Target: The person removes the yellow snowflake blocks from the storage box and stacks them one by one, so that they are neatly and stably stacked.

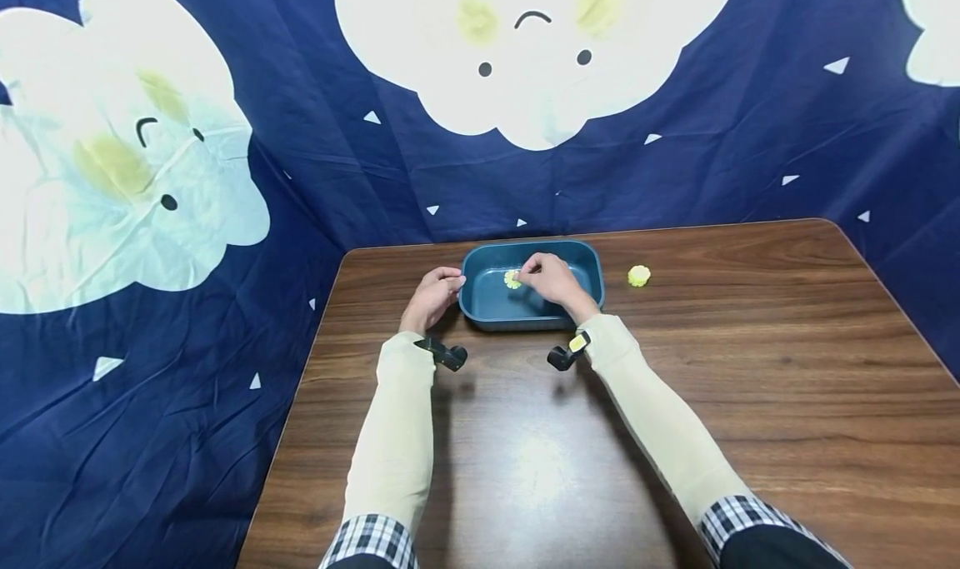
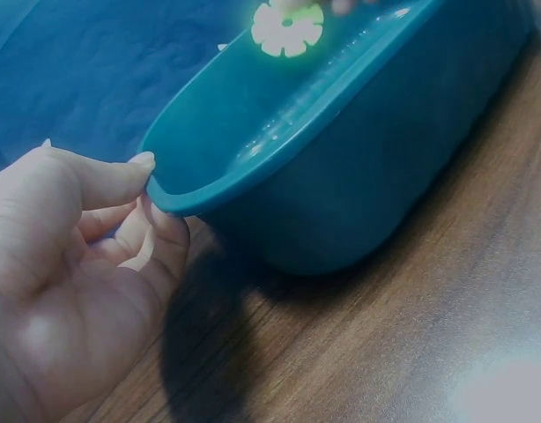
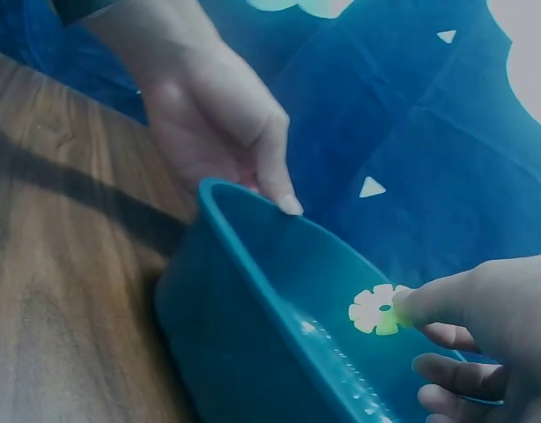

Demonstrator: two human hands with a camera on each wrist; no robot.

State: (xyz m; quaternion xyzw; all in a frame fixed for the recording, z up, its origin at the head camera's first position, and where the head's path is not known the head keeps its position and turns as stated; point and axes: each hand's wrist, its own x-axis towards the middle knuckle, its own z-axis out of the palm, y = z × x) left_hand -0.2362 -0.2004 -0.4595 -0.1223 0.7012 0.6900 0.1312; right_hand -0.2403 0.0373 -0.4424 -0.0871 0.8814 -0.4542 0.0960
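A teal plastic basin [image 1: 487, 323] with rounded corners stands near the table's far edge. My left hand [image 1: 433, 296] pinches its left rim between thumb and fingers, as the left wrist view shows closely. Over the basin's inside, my right hand [image 1: 553, 279] pinches a pale yellow flower-shaped piece [image 3: 373, 310] by one edge. That piece has notched petals and a small hole in its middle. In the right wrist view it hangs above the basin's floor, apart from the walls.
Another yellow flower-shaped piece or small stack [image 1: 638, 276] lies on the wooden table [image 1: 750, 344], right of the basin. Behind the table hangs a dark blue cloth [image 1: 600, 177] printed with white clouds.
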